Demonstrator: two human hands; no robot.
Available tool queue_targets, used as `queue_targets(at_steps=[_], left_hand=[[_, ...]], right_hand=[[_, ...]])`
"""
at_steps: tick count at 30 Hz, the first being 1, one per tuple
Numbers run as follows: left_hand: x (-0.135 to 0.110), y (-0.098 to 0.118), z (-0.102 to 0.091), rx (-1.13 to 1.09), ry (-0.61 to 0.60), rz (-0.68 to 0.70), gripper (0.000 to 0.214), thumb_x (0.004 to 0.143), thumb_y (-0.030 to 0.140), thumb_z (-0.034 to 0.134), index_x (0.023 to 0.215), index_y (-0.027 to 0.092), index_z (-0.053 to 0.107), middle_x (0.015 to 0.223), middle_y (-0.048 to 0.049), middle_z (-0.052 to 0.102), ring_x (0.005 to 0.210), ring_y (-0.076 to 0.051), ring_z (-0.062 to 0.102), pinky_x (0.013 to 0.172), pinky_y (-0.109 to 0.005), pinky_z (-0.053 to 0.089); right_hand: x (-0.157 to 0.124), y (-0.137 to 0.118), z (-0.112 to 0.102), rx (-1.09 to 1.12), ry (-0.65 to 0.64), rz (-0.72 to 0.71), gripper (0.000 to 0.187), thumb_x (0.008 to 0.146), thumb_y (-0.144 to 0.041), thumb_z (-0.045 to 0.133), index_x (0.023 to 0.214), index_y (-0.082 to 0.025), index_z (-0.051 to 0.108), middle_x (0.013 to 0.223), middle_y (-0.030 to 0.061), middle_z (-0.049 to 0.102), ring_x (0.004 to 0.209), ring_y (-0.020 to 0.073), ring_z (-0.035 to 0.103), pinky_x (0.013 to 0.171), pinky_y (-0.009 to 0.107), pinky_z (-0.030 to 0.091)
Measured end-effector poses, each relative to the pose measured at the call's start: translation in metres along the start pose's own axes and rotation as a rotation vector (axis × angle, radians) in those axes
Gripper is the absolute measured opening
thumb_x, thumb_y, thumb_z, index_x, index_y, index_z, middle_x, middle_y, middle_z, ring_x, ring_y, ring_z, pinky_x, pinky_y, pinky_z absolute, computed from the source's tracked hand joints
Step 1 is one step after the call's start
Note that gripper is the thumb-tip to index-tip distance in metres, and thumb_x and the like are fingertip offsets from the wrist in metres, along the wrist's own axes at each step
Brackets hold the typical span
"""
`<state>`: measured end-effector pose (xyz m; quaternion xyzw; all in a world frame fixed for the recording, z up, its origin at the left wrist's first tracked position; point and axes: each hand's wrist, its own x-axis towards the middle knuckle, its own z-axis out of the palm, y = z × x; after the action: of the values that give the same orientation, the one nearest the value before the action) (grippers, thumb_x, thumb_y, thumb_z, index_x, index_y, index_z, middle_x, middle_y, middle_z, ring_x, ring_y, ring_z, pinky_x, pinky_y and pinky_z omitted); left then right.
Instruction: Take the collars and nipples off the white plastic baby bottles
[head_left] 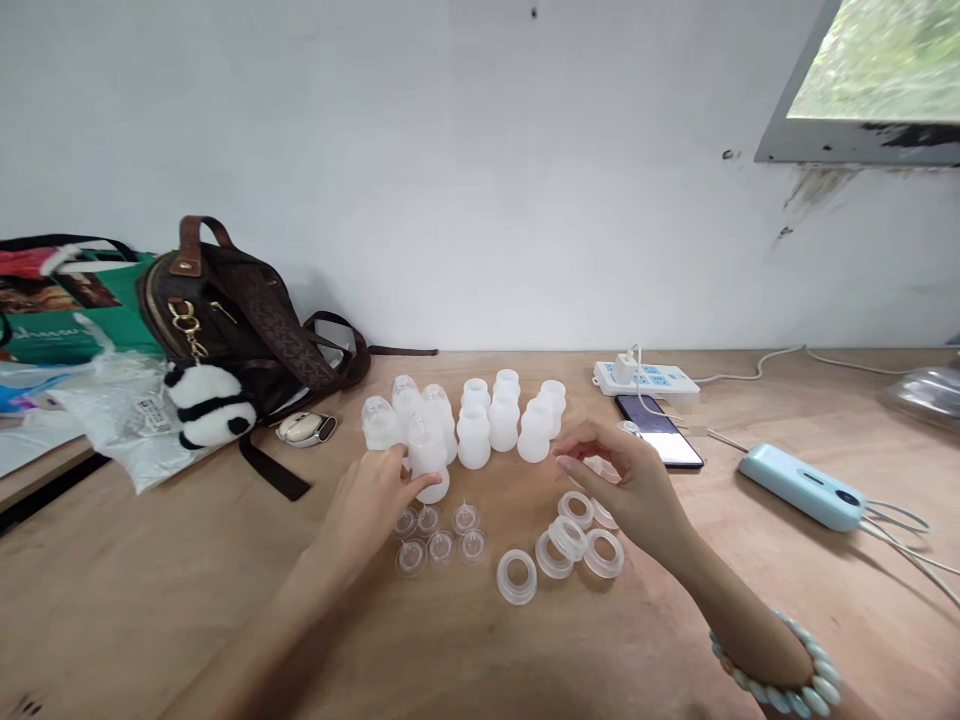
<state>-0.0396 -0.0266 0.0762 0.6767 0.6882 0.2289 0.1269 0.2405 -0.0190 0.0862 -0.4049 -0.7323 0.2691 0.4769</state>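
Observation:
My left hand (386, 490) is closed around a frosted white baby bottle (428, 452) with a clear domed cap, upright at the front of a group of capped bottles (381, 425). Right of them stand several uncapped frosted bottles (474, 432). In front of my left hand lie several clear bottle nipples (441, 547) in rows. My right hand (626, 480) hovers beside the uncapped bottles, above some translucent collar rings (602, 553); thumb and fingers are slightly apart, with nothing visible between them. It partly hides the rings behind it. One ring (517, 577) lies apart, nearer to me.
A brown backpack (247, 320) with a panda charm (211, 405), a plastic bag (112, 400) and a watch (307, 428) lie left. At right are a power strip (652, 381), a phone (679, 450), a light-blue device (801, 487) and cables. A wall stands behind the table.

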Motion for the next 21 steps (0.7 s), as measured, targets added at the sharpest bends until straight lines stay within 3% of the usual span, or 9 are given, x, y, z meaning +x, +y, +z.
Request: queue_targets(at_steps=[4,9,12,15,18,21], left_hand=[[-0.001,0.005,0.001,0.167,-0.047,-0.040,0.039,0.087,0.047,0.056,0.058,0.023,0.055,0.063,-0.0056,0.069,0.061,-0.025,0.065,0.053,-0.030,0.034],[0.001,0.006,0.006,0.252,-0.087,-0.017,0.037,0.091,0.045,0.053,0.065,0.021,0.063,0.072,-0.0095,0.073,0.073,-0.033,0.070,0.058,-0.033,0.038],[0.005,0.006,0.011,0.345,-0.096,-0.003,0.035,0.093,0.039,0.052,0.068,0.019,0.066,0.079,-0.0138,0.074,0.078,-0.035,0.070,0.060,-0.034,0.040],[0.010,0.008,0.017,0.380,-0.115,-0.005,0.034,0.093,0.037,0.052,0.071,0.017,0.067,0.083,-0.0155,0.074,0.081,-0.034,0.071,0.062,-0.033,0.041],[0.011,0.011,0.018,0.391,-0.123,-0.005,0.031,0.094,0.035,0.052,0.075,0.016,0.068,0.086,-0.0158,0.074,0.084,-0.033,0.071,0.064,-0.032,0.042],[0.004,0.011,0.010,0.378,-0.134,0.008,0.038,0.097,0.038,0.045,0.075,0.016,0.067,0.084,-0.0159,0.073,0.080,-0.033,0.070,0.062,-0.033,0.041]], right_hand=[[-0.001,-0.002,-0.003,-0.008,0.009,-0.001,0.010,0.088,-0.031,0.062,0.084,-0.023,0.065,0.082,0.0038,0.071,0.075,0.0203,0.065,0.068,0.036,0.052],[0.002,-0.004,-0.007,-0.074,-0.046,-0.029,0.008,0.089,-0.026,0.060,0.083,-0.023,0.064,0.079,0.0020,0.069,0.073,0.0188,0.064,0.068,0.034,0.051],[0.001,-0.004,-0.011,-0.248,-0.287,0.024,0.008,0.086,-0.021,0.060,0.080,-0.022,0.064,0.076,0.0015,0.067,0.070,0.0182,0.061,0.062,0.031,0.048],[-0.002,-0.001,-0.011,-0.538,-0.564,0.065,0.011,0.074,-0.014,0.070,0.083,-0.020,0.065,0.084,0.0046,0.067,0.080,0.0235,0.060,0.064,0.033,0.046],[-0.006,0.004,-0.007,-0.735,-0.711,0.035,0.018,0.066,-0.007,0.072,0.078,-0.018,0.065,0.090,0.0086,0.065,0.094,0.0298,0.057,0.073,0.038,0.047],[-0.006,0.006,-0.004,-0.764,-0.779,0.037,0.017,0.068,-0.003,0.069,0.068,-0.017,0.060,0.088,0.0088,0.063,0.093,0.0286,0.056,0.076,0.038,0.046]])
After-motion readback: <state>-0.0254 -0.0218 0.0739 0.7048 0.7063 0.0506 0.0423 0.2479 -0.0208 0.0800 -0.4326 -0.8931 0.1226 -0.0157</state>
